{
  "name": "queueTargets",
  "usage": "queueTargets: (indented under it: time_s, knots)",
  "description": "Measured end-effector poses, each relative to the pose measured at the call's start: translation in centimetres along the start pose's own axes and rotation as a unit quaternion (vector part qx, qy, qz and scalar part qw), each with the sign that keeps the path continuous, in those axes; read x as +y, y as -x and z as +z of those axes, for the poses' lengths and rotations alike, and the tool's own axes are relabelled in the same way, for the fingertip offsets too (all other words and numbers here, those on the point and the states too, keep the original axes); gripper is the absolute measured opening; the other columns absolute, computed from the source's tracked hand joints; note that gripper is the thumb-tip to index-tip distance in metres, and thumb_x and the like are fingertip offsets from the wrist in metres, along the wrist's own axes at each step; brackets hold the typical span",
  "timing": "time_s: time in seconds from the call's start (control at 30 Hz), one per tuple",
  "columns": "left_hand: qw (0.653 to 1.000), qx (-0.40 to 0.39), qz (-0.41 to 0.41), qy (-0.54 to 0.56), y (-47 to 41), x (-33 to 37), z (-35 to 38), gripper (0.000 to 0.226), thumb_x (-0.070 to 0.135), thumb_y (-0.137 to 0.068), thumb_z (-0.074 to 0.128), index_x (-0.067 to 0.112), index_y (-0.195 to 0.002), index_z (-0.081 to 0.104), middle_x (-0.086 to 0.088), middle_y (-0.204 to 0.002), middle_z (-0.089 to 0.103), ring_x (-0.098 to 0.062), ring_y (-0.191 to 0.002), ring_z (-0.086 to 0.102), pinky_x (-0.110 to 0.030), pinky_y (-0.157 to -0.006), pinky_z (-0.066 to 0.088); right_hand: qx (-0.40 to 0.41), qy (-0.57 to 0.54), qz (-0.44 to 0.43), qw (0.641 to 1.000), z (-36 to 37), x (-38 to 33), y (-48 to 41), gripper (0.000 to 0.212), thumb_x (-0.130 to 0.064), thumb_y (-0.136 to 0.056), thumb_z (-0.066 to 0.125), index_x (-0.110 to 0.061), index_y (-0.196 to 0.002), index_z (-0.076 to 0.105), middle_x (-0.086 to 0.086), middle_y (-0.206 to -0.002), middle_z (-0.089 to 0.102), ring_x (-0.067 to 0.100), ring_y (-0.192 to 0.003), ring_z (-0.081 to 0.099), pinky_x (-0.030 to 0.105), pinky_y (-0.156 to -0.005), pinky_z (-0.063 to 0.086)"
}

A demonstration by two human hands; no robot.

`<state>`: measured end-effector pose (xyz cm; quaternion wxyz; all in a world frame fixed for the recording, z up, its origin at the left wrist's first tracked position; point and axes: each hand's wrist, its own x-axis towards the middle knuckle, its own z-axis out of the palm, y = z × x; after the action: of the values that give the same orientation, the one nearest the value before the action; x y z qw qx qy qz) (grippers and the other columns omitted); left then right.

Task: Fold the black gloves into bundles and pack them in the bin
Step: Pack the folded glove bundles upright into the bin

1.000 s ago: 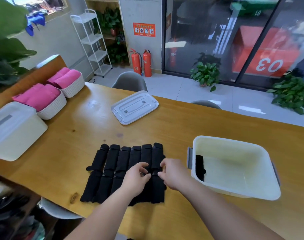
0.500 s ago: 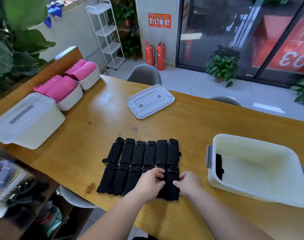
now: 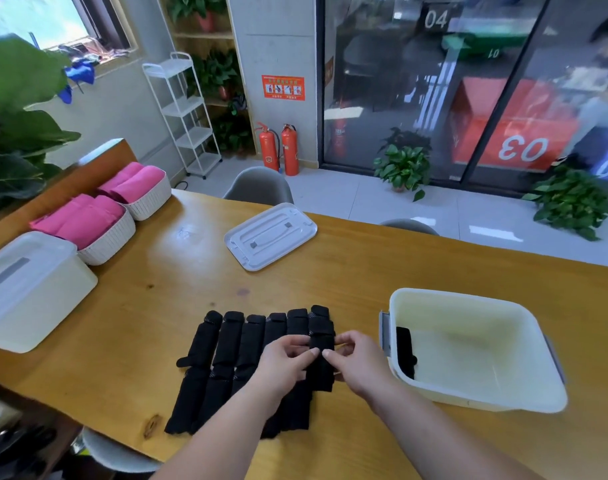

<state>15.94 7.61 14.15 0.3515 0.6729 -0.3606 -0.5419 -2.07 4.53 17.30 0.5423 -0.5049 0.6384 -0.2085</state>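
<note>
1. My left hand (image 3: 284, 362) and right hand (image 3: 359, 362) meet over the right end of the row of black gloves (image 3: 226, 358) on the tabletop (image 3: 139, 323).
2. My left hand has its fingers curled, and thumb and forefinger pinch the left edge of the rightmost glove (image 3: 321, 374) about halfway along its length.
3. My right hand pinches the same glove from the other side. The thumb is on top near my left fingertips, and the other fingers are bent round its right edge.
4. The rightmost glove lies partly over its neighbour, and its near end stops short of the near ends of the other gloves.
5. The other gloves lie flat side by side as long strips, touching one another. They run from close to my edge of the tabletop toward the middle.
6. The bin (image 3: 475, 398) stands open just to the right of the gloves, near my right hand but apart from it.
7. One black bundle (image 3: 404, 351) stands inside the bin against its left wall.
8. The bin's lid (image 3: 271, 235) lies flat farther back on the tabletop, well apart from the bin.
9. At the far left stand two white baskets (image 3: 110, 242) filled with pink cloths (image 3: 84, 216), and beside them is a closed pale box (image 3: 29, 289).
</note>
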Motion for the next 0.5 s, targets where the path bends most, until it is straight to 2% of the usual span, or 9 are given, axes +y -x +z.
queueTargets:
  time_s: [0.1,0.2,0.33,0.43,0.5]
  knots:
    - [0.996,-0.02,0.01,0.082,-0.6,2.5,0.2,0.04,0.029,-0.09,0.088,0.021,-0.127,0.072,0.0,-0.115,0.08,-0.018,-0.105,0.078,-0.045,-0.096,0.063,0.034,0.052,-0.048,0.997,-2.0,-2.0,0.1,0.028,-0.044,-0.094,0.077,-0.036,-0.117,0.064,-0.013,-0.111,0.067,0.008,-0.093,0.07,0.031,-0.077,0.059]
    - [0.987,-0.067,0.025,0.142,-1.1,5.3,1.3,0.041,0.022,-0.094,0.084,0.013,-0.131,0.069,-0.01,-0.121,0.079,-0.033,-0.11,0.077,-0.057,-0.103,0.058,0.042,0.014,-0.049,0.998,-4.4,-3.3,-0.2,0.031,-0.045,-0.096,0.075,-0.039,-0.123,0.061,-0.019,-0.119,0.062,0.003,-0.099,0.066,0.025,-0.076,0.053]
    - [0.981,-0.103,0.055,0.157,-1.0,9.4,4.3,0.036,0.017,-0.098,0.079,0.012,-0.131,0.066,-0.008,-0.119,0.079,-0.032,-0.108,0.078,-0.049,-0.098,0.061,-0.003,-0.184,-0.018,0.983,-8.1,-4.4,-0.5,0.025,-0.021,-0.101,0.073,-0.019,-0.125,0.065,0.005,-0.11,0.08,0.021,-0.097,0.079,0.034,-0.074,0.064]
    - [0.981,-0.124,0.065,0.132,-1.5,11.2,7.0,0.034,0.02,-0.099,0.078,0.014,-0.13,0.067,-0.008,-0.117,0.08,-0.029,-0.107,0.078,-0.048,-0.099,0.061,0.011,-0.211,-0.026,0.977,-11.5,-4.5,-0.2,0.022,-0.013,-0.102,0.071,-0.011,-0.123,0.066,0.007,-0.103,0.082,0.025,-0.094,0.08,0.044,-0.085,0.066]
    - [0.984,-0.132,0.069,0.099,-2.2,11.8,8.9,0.035,0.024,-0.099,0.078,0.015,-0.131,0.066,-0.008,-0.115,0.08,-0.028,-0.105,0.078,-0.047,-0.098,0.062,0.025,-0.212,-0.025,0.977,-13.7,-3.9,-0.3,0.021,-0.012,-0.102,0.072,-0.012,-0.122,0.067,0.007,-0.104,0.082,0.025,-0.095,0.08,0.042,-0.083,0.065]
